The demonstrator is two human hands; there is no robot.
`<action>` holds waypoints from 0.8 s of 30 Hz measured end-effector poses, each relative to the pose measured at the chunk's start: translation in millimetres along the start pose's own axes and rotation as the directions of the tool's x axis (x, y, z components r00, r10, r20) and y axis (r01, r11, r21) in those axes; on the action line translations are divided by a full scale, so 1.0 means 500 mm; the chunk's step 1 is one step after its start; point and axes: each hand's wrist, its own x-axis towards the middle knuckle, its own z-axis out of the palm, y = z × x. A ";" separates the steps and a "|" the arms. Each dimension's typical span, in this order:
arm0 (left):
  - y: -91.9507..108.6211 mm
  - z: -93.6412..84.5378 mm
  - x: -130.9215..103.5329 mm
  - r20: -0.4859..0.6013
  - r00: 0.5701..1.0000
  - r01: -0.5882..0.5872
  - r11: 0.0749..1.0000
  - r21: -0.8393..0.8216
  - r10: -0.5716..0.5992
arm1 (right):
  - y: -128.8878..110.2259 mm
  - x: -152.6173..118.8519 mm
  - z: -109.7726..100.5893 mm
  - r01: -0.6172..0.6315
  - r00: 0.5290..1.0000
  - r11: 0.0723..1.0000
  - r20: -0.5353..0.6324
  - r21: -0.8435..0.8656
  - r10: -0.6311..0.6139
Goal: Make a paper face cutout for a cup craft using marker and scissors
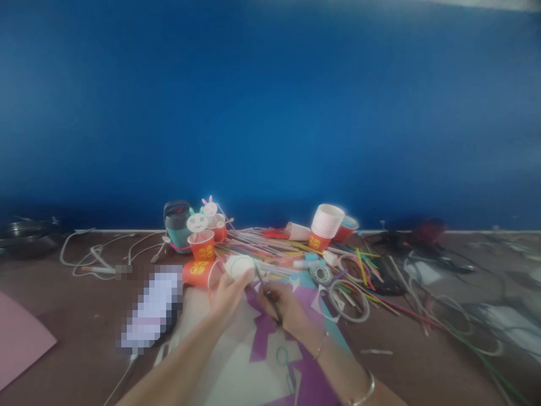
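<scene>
My left hand [230, 296] pinches a piece of white paper [240, 268] marked with a green circular outline. My right hand [281, 304] is closed on dark scissors [258, 273], their blades at the right edge of the paper. Beneath both hands lie a white sheet [228, 349] and purple paper pieces [261, 338]. Small green-outlined cutouts [282, 355] rest there too. To the left of my left hand, an orange paper cup [198, 274] lies on its side. Behind it stands an upright orange cup [201, 246] with a bunny face [197, 221] above its rim.
Sticks and straws [257, 242] spread behind my hands. A stack of paper cups [326, 225] stands at the back right, near a tape roll [321, 274] and clear rings [350, 301]. A teal container [177, 225], a pixelated device [154, 307] and pink paper [21, 341] are leftward.
</scene>
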 end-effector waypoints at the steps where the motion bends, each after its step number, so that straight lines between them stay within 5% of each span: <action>1: -0.001 -0.002 0.002 -0.001 1.000 -0.004 1.000 0.012 0.004 | 0.000 0.000 -0.001 0.000 1.000 1.000 0.002 0.004 0.000; 14: 0.014 -0.010 0.003 -0.006 1.000 0.002 1.000 0.030 -0.002 | -0.002 -0.002 -0.006 -0.065 0.998 0.998 0.008 0.007 0.065; 24: 0.049 -0.011 -0.008 0.000 1.000 0.027 0.999 0.034 -0.027 | -0.026 0.001 -0.017 -0.037 0.998 0.989 0.052 -0.146 0.045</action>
